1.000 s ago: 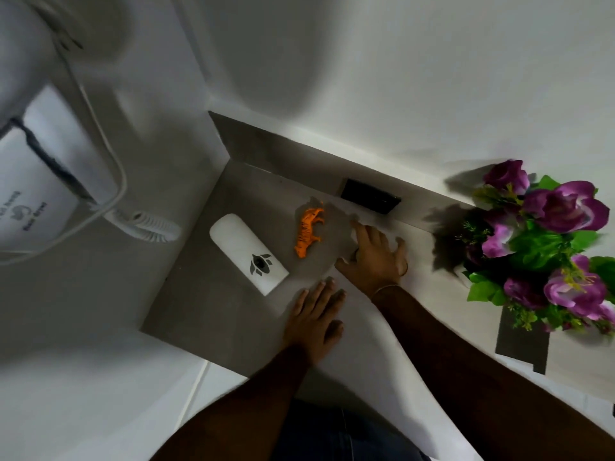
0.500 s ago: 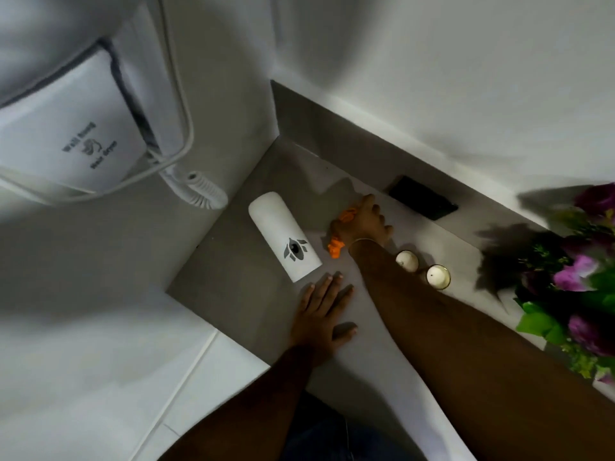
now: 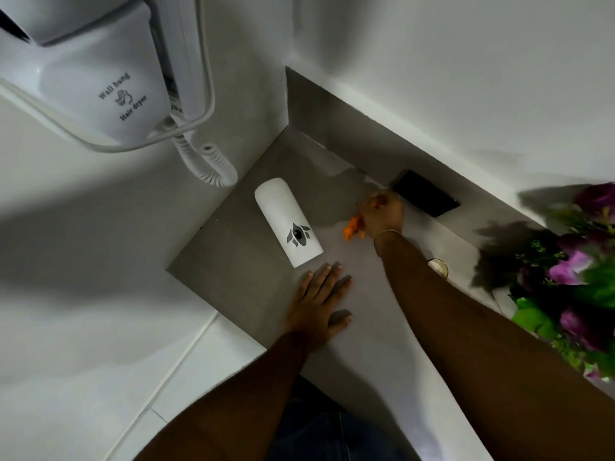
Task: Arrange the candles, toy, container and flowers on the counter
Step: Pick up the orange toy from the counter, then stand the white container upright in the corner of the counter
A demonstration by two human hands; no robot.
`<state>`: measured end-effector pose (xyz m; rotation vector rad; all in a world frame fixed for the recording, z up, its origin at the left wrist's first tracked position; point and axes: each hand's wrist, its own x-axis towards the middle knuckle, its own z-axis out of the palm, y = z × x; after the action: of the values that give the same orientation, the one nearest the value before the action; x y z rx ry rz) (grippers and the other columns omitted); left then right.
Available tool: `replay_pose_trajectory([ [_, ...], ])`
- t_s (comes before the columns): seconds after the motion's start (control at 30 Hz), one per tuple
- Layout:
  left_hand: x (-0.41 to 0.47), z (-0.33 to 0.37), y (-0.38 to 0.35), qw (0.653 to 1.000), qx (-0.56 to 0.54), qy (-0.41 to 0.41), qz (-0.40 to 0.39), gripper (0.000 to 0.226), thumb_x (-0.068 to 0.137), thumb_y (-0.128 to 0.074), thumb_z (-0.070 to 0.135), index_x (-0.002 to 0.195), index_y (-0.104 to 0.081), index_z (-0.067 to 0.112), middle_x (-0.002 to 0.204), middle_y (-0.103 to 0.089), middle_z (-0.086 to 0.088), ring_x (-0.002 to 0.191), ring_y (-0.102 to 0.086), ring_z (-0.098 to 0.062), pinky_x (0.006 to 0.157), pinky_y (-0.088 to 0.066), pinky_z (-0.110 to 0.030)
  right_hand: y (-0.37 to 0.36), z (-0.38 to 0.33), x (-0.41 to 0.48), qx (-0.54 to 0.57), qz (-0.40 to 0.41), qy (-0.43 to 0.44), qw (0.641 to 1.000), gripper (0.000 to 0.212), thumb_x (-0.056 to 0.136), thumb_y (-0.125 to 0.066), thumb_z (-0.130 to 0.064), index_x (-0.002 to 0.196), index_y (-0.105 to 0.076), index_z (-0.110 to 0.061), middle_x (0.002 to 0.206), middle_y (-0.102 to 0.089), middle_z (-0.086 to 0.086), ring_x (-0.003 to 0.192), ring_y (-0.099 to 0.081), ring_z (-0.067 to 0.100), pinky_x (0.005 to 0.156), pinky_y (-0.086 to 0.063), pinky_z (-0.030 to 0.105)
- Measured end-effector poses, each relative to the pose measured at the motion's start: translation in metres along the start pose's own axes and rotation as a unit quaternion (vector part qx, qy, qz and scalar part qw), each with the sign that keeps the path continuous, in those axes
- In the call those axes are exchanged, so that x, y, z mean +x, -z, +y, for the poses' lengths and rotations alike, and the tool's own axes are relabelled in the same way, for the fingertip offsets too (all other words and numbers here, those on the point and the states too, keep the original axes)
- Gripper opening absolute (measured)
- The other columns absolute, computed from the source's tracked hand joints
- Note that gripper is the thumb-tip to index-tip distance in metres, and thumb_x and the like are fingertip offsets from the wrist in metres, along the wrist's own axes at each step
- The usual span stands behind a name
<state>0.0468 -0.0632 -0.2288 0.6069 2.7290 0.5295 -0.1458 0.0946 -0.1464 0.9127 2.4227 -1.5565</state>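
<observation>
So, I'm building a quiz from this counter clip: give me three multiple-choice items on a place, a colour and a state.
1. Where does the white container lie?
A. left of the toy
B. beside the flowers
C. on the floor

2. What colour is the toy?
A. blue
B. orange
C. green

3. How is the left hand?
A. gripping a candle
B. raised
C. flat on the counter

Answers: 1 A, it lies on its side left of the toy; 2 B, orange shows under the right hand; 3 C, fingers spread, holding nothing.
</observation>
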Motion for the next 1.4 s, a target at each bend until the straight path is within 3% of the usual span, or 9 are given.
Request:
replay_pose_trajectory([
  [0.1, -0.004, 0.001, 0.001, 1.0, 0.001, 0.002, 0.006, 0.079, 0.106, -0.046, 0.062, 0.172, -0.017, 0.03, 0.182, -0.009, -0.004, 0.169, -0.005, -0.025, 0.135, -0.011, -0.055, 0.003, 0.002, -0.003, 0.009, 0.0, 0.017, 1.0, 0.027, 0.085, -0.075, -0.003, 0.109, -0.062, -0.004, 0.097, -0.058, 0.01, 0.092, -0.06, 0.026, 0.08, -0.049, 0.028],
  [0.33, -0.023, -0.003, 0.002, 0.999, -0.005, 0.046, -0.009, 0.076, 0.107, -0.046, 0.057, 0.172, -0.014, 0.034, 0.183, -0.005, 0.0, 0.169, -0.001, -0.022, 0.136, -0.007, -0.052, 0.009, 0.014, -0.009, 0.014, -0.018, 0.016, 1.0, 0.039, 0.091, -0.064, -0.001, 0.127, -0.05, -0.003, 0.113, -0.056, 0.018, 0.087, -0.066, 0.038, 0.091, -0.058, 0.06],
  [0.43, -0.034, -0.005, 0.001, 0.998, -0.01, 0.065, -0.005, 0.074, 0.108, -0.045, 0.056, 0.172, -0.014, 0.035, 0.183, -0.004, 0.001, 0.169, 0.001, -0.021, 0.136, -0.008, -0.051, 0.017, 0.011, -0.018, -0.039, 0.007, 0.009, 0.999, 0.048, 0.092, -0.067, -0.017, 0.136, -0.049, -0.012, 0.14, -0.057, 0.02, 0.116, -0.066, 0.043, 0.103, -0.055, 0.05],
  [0.6, -0.036, -0.009, 0.005, 0.998, -0.019, 0.066, -0.014, 0.075, 0.109, -0.044, 0.057, 0.172, -0.012, 0.035, 0.183, 0.0, 0.001, 0.169, 0.004, -0.022, 0.136, -0.008, -0.052, 0.014, 0.003, -0.033, -0.11, 0.085, 0.118, 0.983, 0.049, 0.086, -0.067, -0.02, 0.131, -0.056, -0.004, 0.141, -0.051, 0.023, 0.121, -0.059, 0.046, 0.099, -0.05, 0.044],
  [0.73, -0.041, -0.018, 0.009, 0.995, -0.018, 0.1, 0.017, 0.074, 0.107, -0.038, 0.059, 0.172, -0.015, 0.032, 0.183, -0.005, 0.0, 0.169, 0.002, -0.024, 0.135, -0.003, -0.053, -0.023, -0.01, -0.058, -0.191, -0.031, 0.191, 0.962, 0.05, 0.085, -0.07, -0.037, 0.13, -0.062, -0.015, 0.132, -0.064, 0.011, 0.129, -0.058, 0.034, 0.12, -0.019, 0.012],
  [0.77, -0.042, -0.021, 0.01, 0.995, -0.016, 0.101, 0.017, 0.073, 0.108, -0.038, 0.058, 0.172, -0.016, 0.032, 0.183, -0.007, 0.0, 0.169, 0.001, -0.024, 0.136, -0.004, -0.054, -0.036, -0.01, -0.065, -0.207, -0.059, 0.192, 0.957, 0.057, 0.085, -0.074, -0.042, 0.134, -0.061, -0.016, 0.133, -0.064, 0.01, 0.13, -0.058, 0.032, 0.123, -0.017, 0.014],
  [0.9, -0.042, -0.031, 0.013, 0.997, -0.015, 0.07, 0.007, 0.07, 0.11, -0.044, 0.053, 0.17, -0.023, 0.025, 0.181, -0.021, -0.003, 0.167, -0.004, -0.025, 0.134, -0.018, -0.06, -0.074, -0.003, -0.087, -0.242, -0.211, 0.088, 0.943, 0.11, 0.073, -0.089, -0.051, 0.16, -0.029, -0.02, 0.15, -0.046, 0.016, 0.137, -0.049, 0.041, 0.112, -0.048, 0.053],
  [1.17, -0.044, -0.038, 0.016, 0.998, -0.025, 0.064, -0.009, 0.073, 0.11, -0.035, 0.059, 0.172, -0.009, 0.032, 0.183, -0.005, 0.002, 0.168, 0.005, -0.021, 0.136, -0.002, -0.051, -0.08, -0.006, -0.069, -0.243, -0.25, 0.025, 0.937, 0.105, 0.066, -0.097, -0.036, 0.151, -0.04, -0.016, 0.141, -0.05, 0.017, 0.128, -0.059, 0.04, 0.105, -0.053, 0.043],
  [1.4, -0.042, -0.039, 0.018, 0.997, -0.021, 0.065, -0.023, 0.074, 0.109, -0.04, 0.058, 0.172, -0.009, 0.034, 0.183, -0.001, 0.005, 0.169, 0.005, -0.021, 0.136, -0.006, -0.053, -0.03, -0.071, -0.036, -0.25, -0.236, 0.151, 0.927, 0.088, 0.063, -0.1, -0.038, 0.14, -0.061, -0.021, 0.136, -0.064, 0.007, 0.108, -0.061, 0.016, 0.092, -0.052, 0.029],
])
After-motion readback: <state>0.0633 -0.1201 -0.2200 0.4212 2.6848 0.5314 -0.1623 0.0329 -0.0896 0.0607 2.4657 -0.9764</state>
